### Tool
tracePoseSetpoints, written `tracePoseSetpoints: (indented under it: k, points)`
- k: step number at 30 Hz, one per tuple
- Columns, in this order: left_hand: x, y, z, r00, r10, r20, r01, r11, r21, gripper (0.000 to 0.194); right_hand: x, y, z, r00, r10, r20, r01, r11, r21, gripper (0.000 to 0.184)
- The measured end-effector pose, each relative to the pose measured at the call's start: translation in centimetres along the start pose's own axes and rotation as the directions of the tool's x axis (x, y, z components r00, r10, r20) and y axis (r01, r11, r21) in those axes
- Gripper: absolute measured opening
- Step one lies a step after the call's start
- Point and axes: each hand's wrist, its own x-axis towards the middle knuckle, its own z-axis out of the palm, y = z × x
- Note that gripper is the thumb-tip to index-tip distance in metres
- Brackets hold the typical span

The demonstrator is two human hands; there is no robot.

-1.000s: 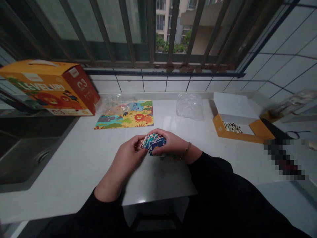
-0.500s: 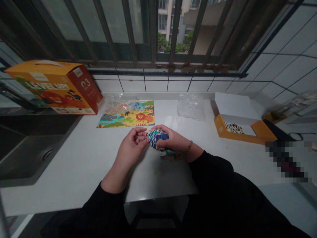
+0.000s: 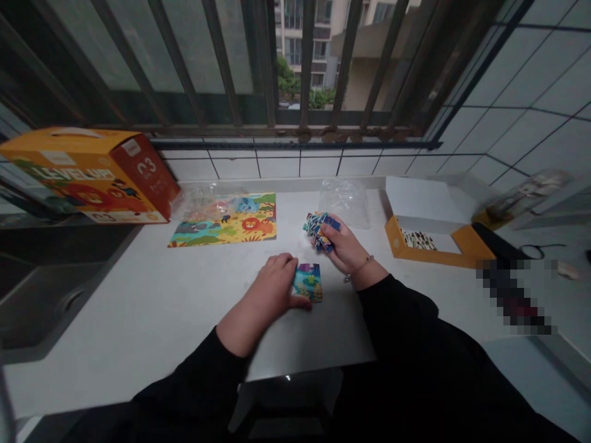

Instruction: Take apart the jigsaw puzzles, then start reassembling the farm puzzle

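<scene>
A small patch of puzzle pieces, teal with a green and orange pattern and purple at the top, lies on the white counter. My left hand grips it from the left, with fingers at its upper edge and the thumb along its lower edge. Farther back, my right hand is raised over the counter, closed around a fanned bunch of loose puzzle pieces with blue, white and teal parts. Its thumb presses on top of the bunch.
Behind my left hand lies a colourful picture sheet with lions, partly under clear plastic packaging. Another clear plastic bag is at the back. An orange carton stands left beside the sink; an open box with pieces stands right.
My right hand has moved back and right with the bunch, uncovering the puzzle patch. My left hand has left the bunch and come down to the patch. The view has shifted slightly.
</scene>
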Motion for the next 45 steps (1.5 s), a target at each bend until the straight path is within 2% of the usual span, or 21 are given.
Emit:
tracePoseSetpoints:
  k: [4,7,11,14,16,18,20,22,23,24,27,28,29,34,39,41,43,44,45]
  points:
    - [2.7,-0.1,-1.8,0.995,-0.05,0.084,0.044,0.996,0.077,0.106,-0.6,-0.4,-1.5,0.998,0.043,0.044,-0.039,0.995,-0.093,0.065]
    - [4.0,-0.5,-2.7,0.994,-0.047,0.096,0.048,0.999,-0.001,0.096,-0.7,-0.6,-1.9,0.998,0.041,0.043,-0.036,0.993,-0.11,0.064]
    - [4.1,-1.7,-2.7,0.997,-0.078,-0.008,0.075,0.977,-0.2,0.065,-0.4,-0.6,-2.0,0.997,0.066,0.044,-0.06,0.99,-0.128,0.063]
    - [3.7,-2.6,-2.3,0.989,-0.13,-0.064,0.097,0.919,-0.381,0.038,-0.3,-0.6,-2.0,0.996,0.082,0.028,-0.077,0.986,-0.148,0.063]
    - [3.5,-2.9,-2.1,0.976,-0.213,-0.051,0.156,0.841,-0.519,0.026,-0.3,-0.5,-2.0,0.996,0.086,0.031,-0.081,0.986,-0.146,0.062]
    - [3.6,-3.0,-1.9,0.946,-0.324,-0.022,0.231,0.719,-0.655,0.028,-0.3,-0.5,-2.0,0.995,0.087,0.041,-0.081,0.989,-0.123,0.06]
    - [3.7,-2.8,-1.8,0.917,-0.398,0.007,0.24,0.538,-0.808,0.036,-0.3,-0.4,-2.0,0.995,0.089,0.05,-0.084,0.992,-0.09,0.058]
    - [3.8,-2.5,-1.9,0.91,-0.413,0.037,0.186,0.327,-0.927,0.044,-0.3,-0.4,-2.0,0.994,0.091,0.06,-0.087,0.995,-0.052,0.056]
    - [3.9,-2.5,-1.9,0.908,-0.417,0.047,0.171,0.264,-0.949,0.045,-0.2,-0.3,-2.0,0.994,0.09,0.063,-0.088,0.995,-0.037,0.055]
    - [3.9,-2.4,-2.0,0.902,-0.427,0.054,0.178,0.256,-0.95,0.046,-0.2,-0.3,-2.1,0.994,0.087,0.063,-0.086,0.996,-0.026,0.055]
    - [3.8,-2.5,-2.0,0.869,-0.493,0.043,0.26,0.382,-0.887,0.042,-0.1,-0.2,-2.2,0.996,0.081,0.047,-0.08,0.996,-0.028,0.056]
    - [3.7,-2.5,-1.9,0.867,-0.497,0.04,0.266,0.391,-0.881,0.041,-0.1,-0.2,-2.2,0.996,0.079,0.037,-0.077,0.996,-0.033,0.056]
    - [3.7,-2.5,-1.9,0.87,-0.491,0.042,0.251,0.367,-0.896,0.041,-0.1,-0.2,-2.2,0.996,0.079,0.029,-0.078,0.996,-0.037,0.057]
    - [4.0,-1.9,-2.3,0.883,-0.465,0.062,0.142,0.139,-0.98,0.047,-0.1,-0.4,-2.1,0.996,0.088,0.011,-0.088,0.995,-0.04,0.057]
    - [3.9,-1.4,-2.9,0.882,-0.463,0.083,0.12,0.051,-0.991,0.041,-0.2,-0.6,-2.0,0.996,0.087,0.027,-0.085,0.994,-0.069,0.056]
    - [3.8,-1.4,-3.0,0.899,-0.429,0.092,0.119,0.037,-0.992,0.041,-0.3,-0.7,-1.8,0.995,0.09,0.035,-0.088,0.995,-0.056,0.056]
    - [3.6,-1.5,-2.9,0.925,-0.364,0.113,0.151,0.077,-0.985,0.041,-0.3,-0.8,-1.7,0.995,0.092,0.034,-0.091,0.995,-0.03,0.057]
    - [3.5,-1.5,-2.8,0.934,-0.331,0.134,0.191,0.147,-0.971,0.04,-0.3,-0.9,-1.6,0.995,0.092,0.028,-0.092,0.996,-0.016,0.057]
    - [3.4,-1.6,-2.7,0.937,-0.312,0.155,0.239,0.254,-0.937,0.038,-0.3,-0.9,-1.6,0.995,0.093,0.023,-0.093,0.996,-0.006,0.058]
